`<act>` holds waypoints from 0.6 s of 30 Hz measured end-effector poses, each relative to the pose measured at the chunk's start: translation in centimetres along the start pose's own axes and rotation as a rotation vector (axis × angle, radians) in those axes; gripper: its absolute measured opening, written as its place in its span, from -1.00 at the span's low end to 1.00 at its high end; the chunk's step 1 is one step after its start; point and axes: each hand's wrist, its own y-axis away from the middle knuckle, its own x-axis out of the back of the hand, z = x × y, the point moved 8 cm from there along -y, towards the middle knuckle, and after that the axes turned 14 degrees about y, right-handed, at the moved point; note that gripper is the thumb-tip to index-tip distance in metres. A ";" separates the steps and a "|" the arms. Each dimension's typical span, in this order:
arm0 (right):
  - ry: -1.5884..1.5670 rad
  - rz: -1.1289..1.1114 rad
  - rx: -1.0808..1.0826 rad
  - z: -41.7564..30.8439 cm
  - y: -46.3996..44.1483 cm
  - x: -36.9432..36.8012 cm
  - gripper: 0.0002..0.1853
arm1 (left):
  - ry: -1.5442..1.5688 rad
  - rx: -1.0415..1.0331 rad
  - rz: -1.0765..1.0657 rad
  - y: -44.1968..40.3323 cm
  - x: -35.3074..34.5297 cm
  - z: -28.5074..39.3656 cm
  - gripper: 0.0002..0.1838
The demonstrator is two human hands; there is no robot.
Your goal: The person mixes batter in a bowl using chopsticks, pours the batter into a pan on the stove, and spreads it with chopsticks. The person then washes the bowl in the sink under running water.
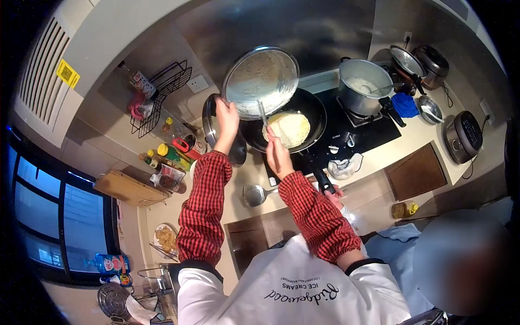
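Note:
My left hand [227, 116] grips the rim of a metal bowl [261, 78], tilted with its inside toward me and smeared with pale batter. In my right hand [277, 153] is a thin metal utensil [262, 112]; its tip is against the bowl's lower edge, and its kind is unclear. Below the bowl, a black frying pan [318, 127] sits on the stove with a round, pale yellow layer of batter [291, 131] in it. Another person's hand [337, 197] is at the pan's black handle [324, 180], partly hidden by my right sleeve.
A pot [362, 81] with pale contents stands on the right burner of the stove [355, 132]. A spatula [254, 195] and a white cloth [345, 167] lie along the counter's front. Bottles [172, 154] line the left wall. A co-worker [398, 254] stands close on my right.

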 end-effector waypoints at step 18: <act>0.088 -0.158 -0.086 -0.6 -1.3 0.3 -0.84 | -0.287 -0.487 -0.419 2.8 -5.3 6.1 -0.69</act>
